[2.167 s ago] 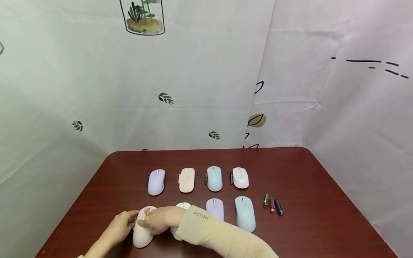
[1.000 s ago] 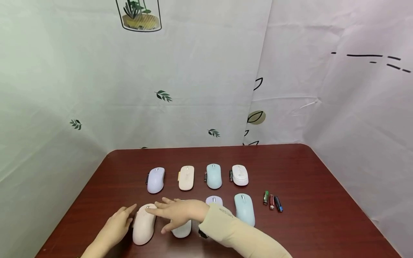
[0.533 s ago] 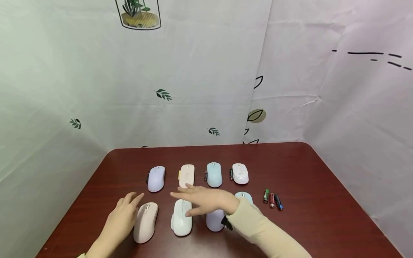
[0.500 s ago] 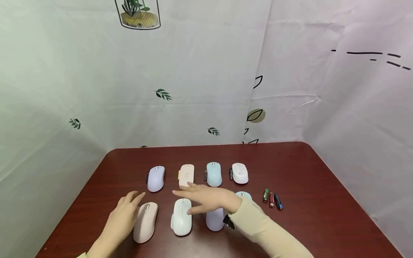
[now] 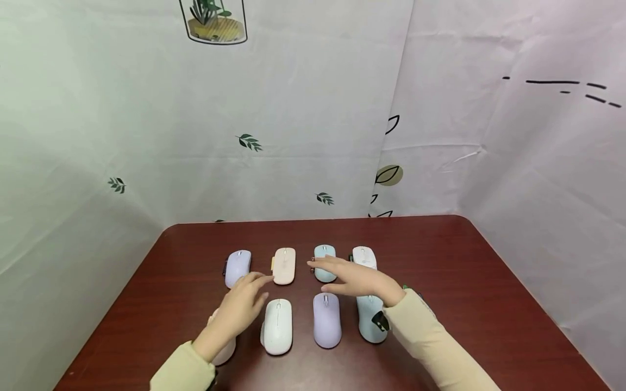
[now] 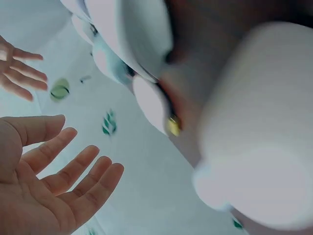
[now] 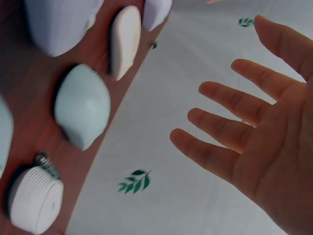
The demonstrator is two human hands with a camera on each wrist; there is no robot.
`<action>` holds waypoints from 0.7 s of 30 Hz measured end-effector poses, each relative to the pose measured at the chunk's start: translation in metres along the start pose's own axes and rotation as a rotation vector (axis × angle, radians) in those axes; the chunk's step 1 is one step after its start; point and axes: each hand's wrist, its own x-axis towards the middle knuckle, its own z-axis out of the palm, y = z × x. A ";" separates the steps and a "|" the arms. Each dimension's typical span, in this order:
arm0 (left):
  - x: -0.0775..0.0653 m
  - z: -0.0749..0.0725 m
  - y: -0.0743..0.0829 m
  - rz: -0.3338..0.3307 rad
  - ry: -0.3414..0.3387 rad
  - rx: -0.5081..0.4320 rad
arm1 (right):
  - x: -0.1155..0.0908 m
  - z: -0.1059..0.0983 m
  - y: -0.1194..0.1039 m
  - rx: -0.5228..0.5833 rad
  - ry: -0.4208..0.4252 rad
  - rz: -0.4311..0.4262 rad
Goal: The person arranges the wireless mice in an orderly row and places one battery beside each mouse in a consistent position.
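Note:
My left hand [image 5: 239, 307] hovers over the pinkish mouse [image 5: 225, 353] at the front left, covering much of it. Its fingers are relaxed and hold nothing; the left wrist view shows the bare palm [image 6: 49, 196]. To its right lies a white mouse [image 5: 277, 326]. My right hand [image 5: 359, 278] is held above the table, fingers extended, between the front lavender mouse [image 5: 326, 320] and the back row. In the head view it overlaps the back light-blue mouse [image 5: 325, 271] and the back white mouse [image 5: 364, 255]. Under its wrist sits the front light-blue mouse [image 5: 371, 326].
In the back row are another lavender mouse [image 5: 238, 269] and a cream mouse [image 5: 283, 266] with a yellow piece at its side. A battery [image 7: 44, 160] lies beside the back white mouse. My right sleeve mostly hides the loose batteries. Patterned white cloth [image 5: 313, 108] hangs behind the table.
My right hand has left the pinkish mouse and travelled right and up over the table. My left hand has risen from beside that mouse and shifted right. The mice stay in place.

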 end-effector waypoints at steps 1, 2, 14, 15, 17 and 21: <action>0.004 0.003 0.004 0.010 -0.008 -0.008 | -0.003 0.000 0.003 -0.007 0.013 -0.006; 0.007 0.006 0.009 0.020 -0.016 -0.014 | -0.006 0.001 0.006 -0.006 0.023 -0.003; 0.048 0.040 0.037 0.098 -0.173 -0.090 | -0.032 -0.018 0.049 0.035 0.118 0.148; 0.052 0.042 0.039 0.108 -0.185 -0.092 | -0.033 -0.020 0.053 0.037 0.129 0.157; 0.059 0.045 0.046 0.132 -0.202 -0.081 | -0.036 -0.022 0.062 0.044 0.148 0.177; 0.069 0.054 0.059 0.168 -0.246 -0.051 | -0.044 -0.025 0.077 0.033 0.179 0.206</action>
